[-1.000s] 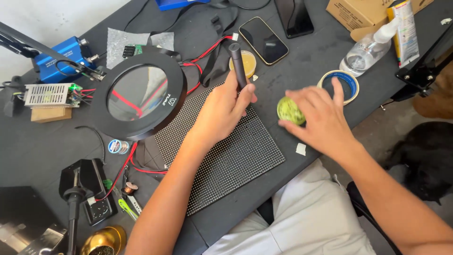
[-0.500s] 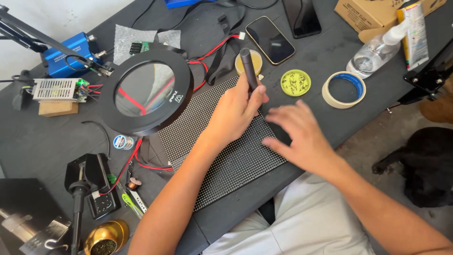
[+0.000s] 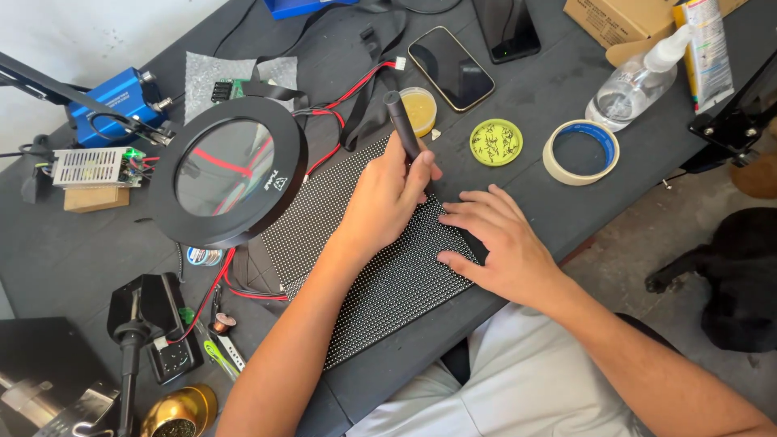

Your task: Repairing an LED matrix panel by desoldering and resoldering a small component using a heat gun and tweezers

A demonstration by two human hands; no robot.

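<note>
We see a dark grey work table [image 3: 97, 251] carrying every item. Near the table's near edge lies the largest workpiece, a black dotted LED panel [image 3: 380, 283], flat and angled from far centre down toward the near left. Left of it stands a round black magnifier lamp [image 3: 228, 171], tilted over red wires.

Our left hand [image 3: 387, 198] rests on the panel's far portion, fingers closed around a black pen-shaped tool [image 3: 402, 125]; the tool's upper end points away from us, and its tip is hidden behind the hand. Our right hand [image 3: 494, 243] lies palm down with fingers spread, pressing the panel's right edge and holding nothing.

Far of the hands sit a black smartphone [image 3: 451, 68] and, just beside the tool, a small jar of yellow paste [image 3: 421, 109]. To the right of the jar we find a green round lid [image 3: 495, 142], then a tape roll [image 3: 579, 152], then a clear spray bottle [image 3: 639, 81]. A blue device [image 3: 113, 97] sits at the far left.
</note>
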